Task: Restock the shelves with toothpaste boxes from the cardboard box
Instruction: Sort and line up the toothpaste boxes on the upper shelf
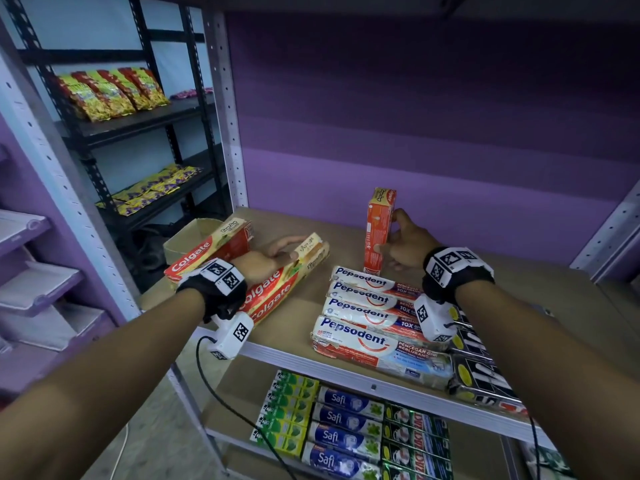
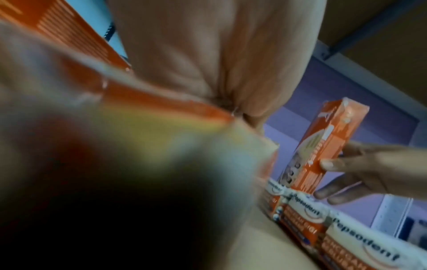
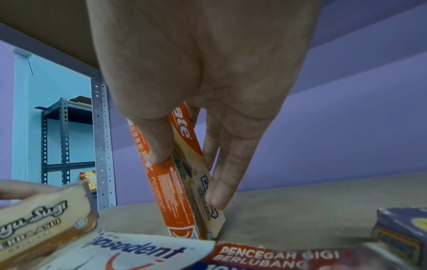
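Colgate cartons being set out on the shelf (image 1: 491, 271), one in each grip.

Left to right: the cardboard box (image 1: 188, 242), its contents hidden, stands beyond the left hand (image 1: 266, 259), whose fingers are wrapped round a bundle of Colgate boxes (image 1: 277, 289) lying flat, beside another Colgate box (image 1: 211, 252). The Pepsodent packs (image 1: 370, 317) are stacked between the grips. The right hand (image 1: 408, 247) pinches an upright Colgate box (image 1: 379, 230), thumb against fingers, its foot beside the Pepsodent row. Released carelessly, this tall, narrow carton could topple onto the packs beneath the grip.
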`<state>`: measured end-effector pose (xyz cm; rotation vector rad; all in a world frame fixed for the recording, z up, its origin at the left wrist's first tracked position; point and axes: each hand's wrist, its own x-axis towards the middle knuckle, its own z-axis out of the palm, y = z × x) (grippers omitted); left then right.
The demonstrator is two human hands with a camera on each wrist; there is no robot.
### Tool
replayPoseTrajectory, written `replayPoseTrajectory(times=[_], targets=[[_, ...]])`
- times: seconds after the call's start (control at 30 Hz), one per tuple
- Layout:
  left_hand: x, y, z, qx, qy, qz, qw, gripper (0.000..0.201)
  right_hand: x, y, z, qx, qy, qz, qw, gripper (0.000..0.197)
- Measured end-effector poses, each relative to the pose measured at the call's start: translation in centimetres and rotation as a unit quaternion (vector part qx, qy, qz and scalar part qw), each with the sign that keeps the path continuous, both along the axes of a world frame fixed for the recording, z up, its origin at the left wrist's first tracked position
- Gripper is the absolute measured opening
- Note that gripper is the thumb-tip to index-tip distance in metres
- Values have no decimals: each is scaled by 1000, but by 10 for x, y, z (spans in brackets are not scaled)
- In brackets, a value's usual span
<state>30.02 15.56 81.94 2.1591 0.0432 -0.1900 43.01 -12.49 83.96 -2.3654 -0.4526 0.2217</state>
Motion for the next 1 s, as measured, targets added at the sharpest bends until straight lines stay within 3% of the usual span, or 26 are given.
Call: replayPoseTrajectory(times=[0.13, 0.53, 0.63, 0.7, 0.77, 0.87, 1.0], targets=[[5, -7, -2, 120, 7, -31, 992, 38, 0, 1, -1, -6, -3, -4, 1000, 55], [9, -5, 8, 162, -24, -61, 985, 32, -1, -1, 2, -14, 1, 3, 1000, 55], [10, -3, 15, 178, 26, -61, 982, 46, -1, 0, 4, -17, 5, 4, 1000, 56], [8, -1, 21, 220, 61, -87, 970, 64, -1, 0, 5, -24, 4, 3, 1000, 58], [4, 0, 28, 313, 61, -125, 940, 73, -1, 1, 5, -29, 2, 2, 1000, 60], [-2, -1, 32, 432, 7, -176, 885, 64, -1, 1, 5, -33, 1, 4, 999, 60], [-5, -3, 32, 458, -13, -192, 868, 53, -1, 0, 4, -32, -6, 7, 999, 59]])
